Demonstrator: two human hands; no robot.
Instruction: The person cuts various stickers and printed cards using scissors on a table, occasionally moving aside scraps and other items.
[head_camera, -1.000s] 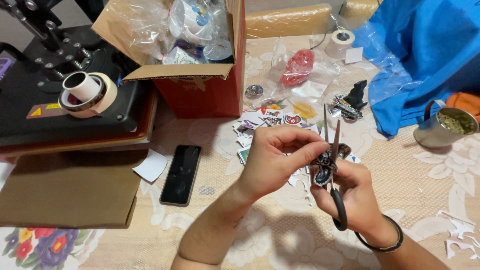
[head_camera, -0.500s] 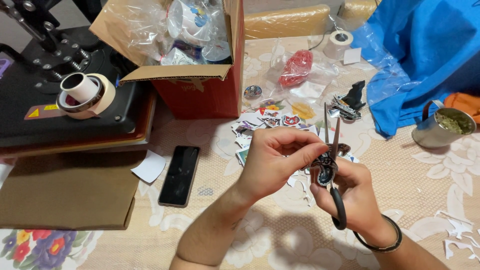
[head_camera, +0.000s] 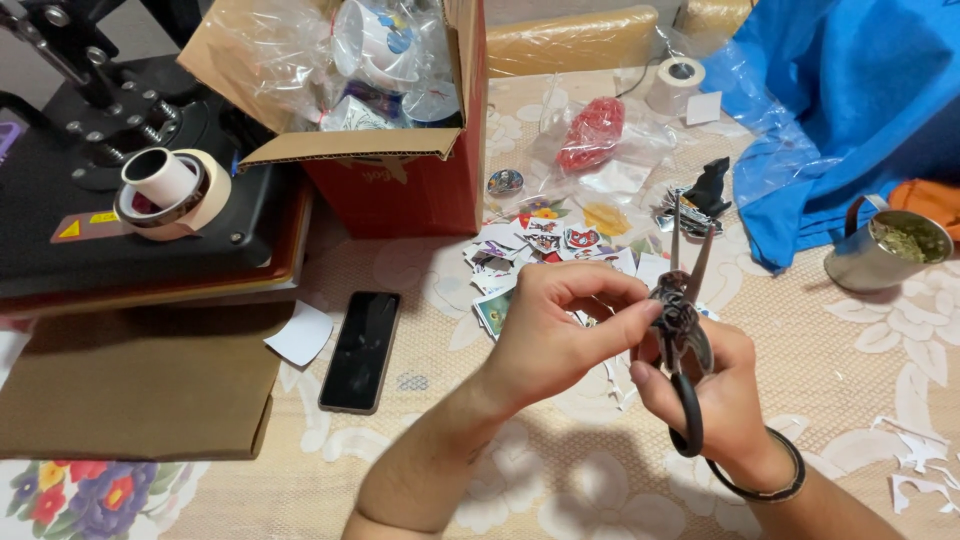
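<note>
1. Head view: the right hand (head_camera: 722, 385) has its fingers threaded through the black loops of a pair of scissors (head_camera: 684, 330) and closed round them; the blades point away from the person and stand slightly parted.
2. The left hand (head_camera: 548, 330) is curled, its fingertips (head_camera: 640, 318) pinching a small dark cut-out (head_camera: 674, 312) that sits right at the scissors' pivot. How much of the cut-out lies between the blades cannot be told.
3. Both hands meet above the patterned cream tablecloth (head_camera: 850, 380), the cut-out held up off it between them.
4. A dark band (head_camera: 765, 480) circles the right wrist.
5. Just beyond the hands lies a heap of small printed stickers (head_camera: 540, 245), with white paper offcuts (head_camera: 920, 470) scattered at the right edge.
6. To the left of the left forearm a black phone (head_camera: 360, 350) lies flat, a white paper scrap (head_camera: 300, 335) beside it.
7. Farther off stand a red cardboard box (head_camera: 400, 190) stuffed with clear plastic, a black heat press (head_camera: 120, 230) bearing rolls of tape (head_camera: 170, 185), a metal cup (head_camera: 885, 250) and blue cloth (head_camera: 850, 110).
</note>
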